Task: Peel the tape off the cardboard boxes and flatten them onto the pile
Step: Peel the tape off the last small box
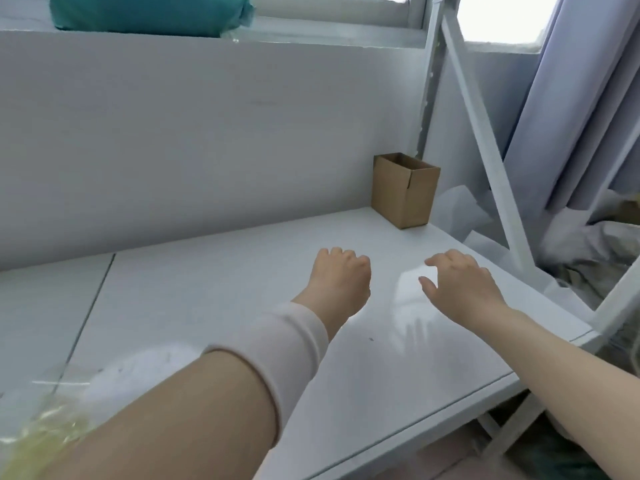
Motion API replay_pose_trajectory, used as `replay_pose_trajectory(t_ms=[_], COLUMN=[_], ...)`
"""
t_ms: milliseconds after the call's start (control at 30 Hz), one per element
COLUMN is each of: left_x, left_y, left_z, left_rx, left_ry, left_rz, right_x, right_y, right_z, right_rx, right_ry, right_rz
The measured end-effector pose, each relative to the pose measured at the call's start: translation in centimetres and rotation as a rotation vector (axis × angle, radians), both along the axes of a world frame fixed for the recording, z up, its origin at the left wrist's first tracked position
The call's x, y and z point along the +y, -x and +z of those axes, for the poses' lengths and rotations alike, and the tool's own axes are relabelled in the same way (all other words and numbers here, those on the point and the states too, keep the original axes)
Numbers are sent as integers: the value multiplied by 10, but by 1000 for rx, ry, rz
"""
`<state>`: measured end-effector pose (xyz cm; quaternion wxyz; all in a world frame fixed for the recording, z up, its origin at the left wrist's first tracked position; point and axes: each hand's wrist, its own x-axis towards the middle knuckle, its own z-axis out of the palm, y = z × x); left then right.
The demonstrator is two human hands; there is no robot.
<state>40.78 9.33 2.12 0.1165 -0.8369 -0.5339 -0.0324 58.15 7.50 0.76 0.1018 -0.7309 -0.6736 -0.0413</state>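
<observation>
A small brown cardboard box (pixel 403 190) stands upright with its top open at the far right corner of the white table (pixel 207 306), against the wall. My left hand (pixel 337 277) hovers over the table with its fingers curled under and nothing in it. Beside it, my right hand (pixel 457 282) is stretched forward with loosely bent fingers, also holding nothing. Both hands are well short of the box. A crumpled wad of clear yellowish tape (pixel 45 431) lies at the near left of the table.
A white wall panel (pixel 207 133) runs along the table's back edge. White metal shelf posts (pixel 485 150) rise at the right, with a pale curtain (pixel 571 98) and crumpled white paper (pixel 460 209) behind them. A teal bundle (pixel 149 12) lies on the ledge above.
</observation>
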Motion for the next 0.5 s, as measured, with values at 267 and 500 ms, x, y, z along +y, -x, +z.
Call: replay_pose_trajectory(t_ms=[267,500], left_x=[135,215], left_y=[-88,-123], left_z=[-20,-13], left_rx=[-428,-808], left_ry=[230,389], left_rz=[66,135], right_x=[144,226], right_y=[-72,-89], right_z=[-12,-11], right_rx=[342,552], right_ry=[-100,-128], right_rz=[-101,-160])
